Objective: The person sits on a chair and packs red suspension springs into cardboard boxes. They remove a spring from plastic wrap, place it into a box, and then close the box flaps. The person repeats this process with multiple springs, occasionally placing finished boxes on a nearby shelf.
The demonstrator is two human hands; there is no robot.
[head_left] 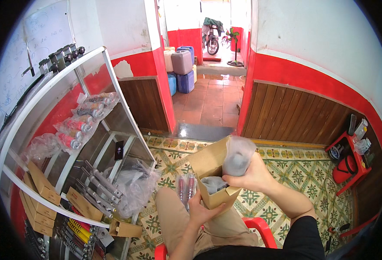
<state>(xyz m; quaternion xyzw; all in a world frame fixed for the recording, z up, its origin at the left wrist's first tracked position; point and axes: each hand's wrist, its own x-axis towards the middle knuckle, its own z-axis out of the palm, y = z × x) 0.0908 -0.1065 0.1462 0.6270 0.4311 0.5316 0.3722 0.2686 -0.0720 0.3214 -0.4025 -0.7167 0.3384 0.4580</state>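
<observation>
A tall open cardboard box [209, 161] rests on my lap, tilted away from me. My left hand [202, 211] is closed round its lower left side. With my right hand [257, 174] I grip a grey, rounded part wrapped in clear plastic [238, 161] at the box's right edge; its exact kind is hidden by the wrapping. Inside the box lies another dark plastic-wrapped piece [213, 184], partly covered by the cardboard. Just left of the box, by my knee, two red spring shock absorbers in clear plastic [186, 187] stand side by side.
A white-framed shelf rack [120, 93] at left carries bagged shock absorbers [76, 125], metal fork tubes [97, 184], a phone [119, 150] and cardboard boxes [39, 197]. At right is a red stool [355, 160]. Plastic jugs [182, 63] stand beyond the doorway.
</observation>
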